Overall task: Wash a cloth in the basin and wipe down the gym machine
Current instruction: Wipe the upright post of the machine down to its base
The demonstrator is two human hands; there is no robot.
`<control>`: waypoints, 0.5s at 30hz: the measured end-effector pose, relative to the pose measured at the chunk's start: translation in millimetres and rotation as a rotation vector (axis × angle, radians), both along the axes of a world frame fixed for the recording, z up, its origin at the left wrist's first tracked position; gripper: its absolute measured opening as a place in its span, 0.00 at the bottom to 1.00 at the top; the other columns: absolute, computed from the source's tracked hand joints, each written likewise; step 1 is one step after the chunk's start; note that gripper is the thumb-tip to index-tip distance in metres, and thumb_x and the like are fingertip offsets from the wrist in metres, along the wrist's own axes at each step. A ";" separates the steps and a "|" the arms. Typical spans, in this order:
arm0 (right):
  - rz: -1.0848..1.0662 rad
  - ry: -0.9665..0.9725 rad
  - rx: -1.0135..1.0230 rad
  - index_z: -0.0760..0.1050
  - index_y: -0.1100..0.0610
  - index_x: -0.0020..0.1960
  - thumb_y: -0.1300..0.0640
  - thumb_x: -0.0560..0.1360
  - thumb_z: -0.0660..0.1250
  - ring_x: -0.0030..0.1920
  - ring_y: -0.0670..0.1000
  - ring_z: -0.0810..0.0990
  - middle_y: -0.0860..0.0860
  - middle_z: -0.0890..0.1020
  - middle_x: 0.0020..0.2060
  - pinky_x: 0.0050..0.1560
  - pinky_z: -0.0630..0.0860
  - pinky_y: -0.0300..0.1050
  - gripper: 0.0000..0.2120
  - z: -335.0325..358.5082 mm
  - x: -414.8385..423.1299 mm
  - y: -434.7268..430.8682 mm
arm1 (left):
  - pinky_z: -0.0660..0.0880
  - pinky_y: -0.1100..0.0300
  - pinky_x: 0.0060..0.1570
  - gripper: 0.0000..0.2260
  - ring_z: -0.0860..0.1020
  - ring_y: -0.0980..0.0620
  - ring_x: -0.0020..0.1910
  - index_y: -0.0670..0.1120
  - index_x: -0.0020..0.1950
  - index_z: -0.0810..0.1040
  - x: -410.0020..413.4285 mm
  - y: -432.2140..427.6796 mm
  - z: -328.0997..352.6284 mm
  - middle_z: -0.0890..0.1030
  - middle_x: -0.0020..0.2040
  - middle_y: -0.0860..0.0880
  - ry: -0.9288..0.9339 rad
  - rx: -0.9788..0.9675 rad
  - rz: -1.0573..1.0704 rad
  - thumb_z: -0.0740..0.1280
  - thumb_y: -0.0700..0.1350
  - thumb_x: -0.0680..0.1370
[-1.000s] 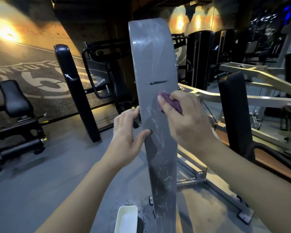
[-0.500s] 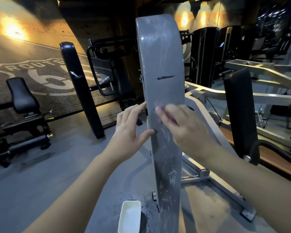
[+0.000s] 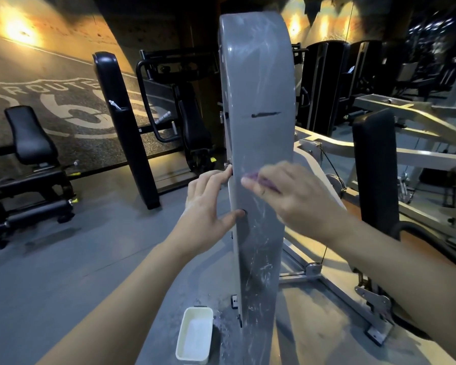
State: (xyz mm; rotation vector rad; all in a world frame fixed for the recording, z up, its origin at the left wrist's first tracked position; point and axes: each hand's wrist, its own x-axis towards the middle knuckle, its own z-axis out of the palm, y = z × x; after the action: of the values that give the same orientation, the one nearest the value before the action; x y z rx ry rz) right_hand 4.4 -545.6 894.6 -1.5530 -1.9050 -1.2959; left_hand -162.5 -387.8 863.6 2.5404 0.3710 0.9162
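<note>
A tall grey curved shroud of the gym machine [image 3: 258,83] rises in the middle of the head view, streaked with wet smears. My right hand [image 3: 292,196] holds a purple cloth [image 3: 258,179] against the shroud's face at mid height; the hand is motion-blurred. My left hand [image 3: 208,209] grips the shroud's left edge, thumb on the front and fingers behind it. A white rectangular basin [image 3: 195,335] with water stands on the floor at the shroud's foot.
The machine's pale frame [image 3: 327,275] and a black back pad [image 3: 377,169] lie to the right. A black upright pad [image 3: 127,127] and a black seat machine [image 3: 32,159] stand left on the grey floor. More machines fill the dark back right.
My right hand with the cloth has slid down the shroud and a little left. My left hand keeps its grip on the edge. The camera has shifted slightly.
</note>
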 end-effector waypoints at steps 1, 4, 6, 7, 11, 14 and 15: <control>-0.010 0.016 0.048 0.78 0.65 0.68 0.66 0.86 0.55 0.43 0.61 0.79 0.60 0.81 0.46 0.40 0.76 0.56 0.17 12.4 -0.2 3.3 | 0.60 0.56 0.72 0.36 0.59 0.59 0.71 0.58 0.80 0.60 0.8 -0.4 -1.1 0.62 0.68 0.64 -0.003 -0.016 -0.004 0.74 0.52 0.77; -0.040 0.110 0.260 0.77 0.64 0.70 0.70 0.81 0.65 0.45 0.59 0.77 0.59 0.81 0.46 0.44 0.74 0.50 0.18 34.4 -10.6 20.8 | 0.57 0.63 0.69 0.35 0.59 0.60 0.70 0.58 0.80 0.60 1.4 -1.6 -4.3 0.62 0.69 0.64 -0.014 -0.044 0.002 0.74 0.51 0.77; -0.015 0.121 0.238 0.76 0.66 0.70 0.69 0.81 0.66 0.47 0.58 0.76 0.59 0.82 0.48 0.46 0.75 0.50 0.18 15.4 -15.0 23.5 | 0.57 0.65 0.68 0.34 0.60 0.58 0.71 0.57 0.79 0.62 1.2 -2.1 -5.1 0.64 0.70 0.62 -0.023 -0.041 0.003 0.74 0.51 0.77; 0.003 0.069 0.164 0.76 0.67 0.70 0.69 0.82 0.65 0.47 0.59 0.77 0.59 0.82 0.48 0.47 0.76 0.50 0.17 0.8 -14.7 19.8 | 0.57 0.65 0.69 0.34 0.60 0.57 0.71 0.56 0.79 0.62 1.6 -1.5 -5.2 0.64 0.71 0.61 -0.025 -0.038 0.004 0.74 0.51 0.77; 0.010 -0.092 -0.057 0.75 0.65 0.71 0.67 0.83 0.63 0.47 0.59 0.79 0.58 0.82 0.49 0.45 0.78 0.54 0.17 -4.8 -4.2 4.2 | 0.58 0.61 0.70 0.35 0.60 0.58 0.72 0.58 0.79 0.62 2.4 4.3 -3.2 0.64 0.71 0.62 -0.009 -0.058 -0.011 0.75 0.52 0.76; -0.001 0.051 0.178 0.77 0.64 0.70 0.69 0.83 0.63 0.45 0.60 0.76 0.59 0.81 0.45 0.43 0.77 0.53 0.17 35.7 -7.9 23.3 | 0.57 0.62 0.69 0.35 0.57 0.65 0.70 0.63 0.78 0.61 2.2 6.7 1.1 0.61 0.67 0.71 0.006 -0.085 -0.038 0.76 0.54 0.76; -0.007 0.085 0.241 0.76 0.65 0.71 0.70 0.81 0.64 0.45 0.59 0.75 0.59 0.80 0.45 0.44 0.77 0.52 0.18 43.4 -11.1 29.6 | 0.57 0.63 0.68 0.36 0.57 0.68 0.69 0.65 0.77 0.61 1.7 6.7 1.6 0.60 0.66 0.72 0.003 -0.099 -0.036 0.76 0.55 0.75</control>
State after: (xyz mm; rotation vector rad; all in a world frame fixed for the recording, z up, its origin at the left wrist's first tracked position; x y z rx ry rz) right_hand -6.7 -516.0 938.1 -1.4680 -1.6265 -1.3816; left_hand -160.8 -381.1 865.3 2.4509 0.3614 0.8594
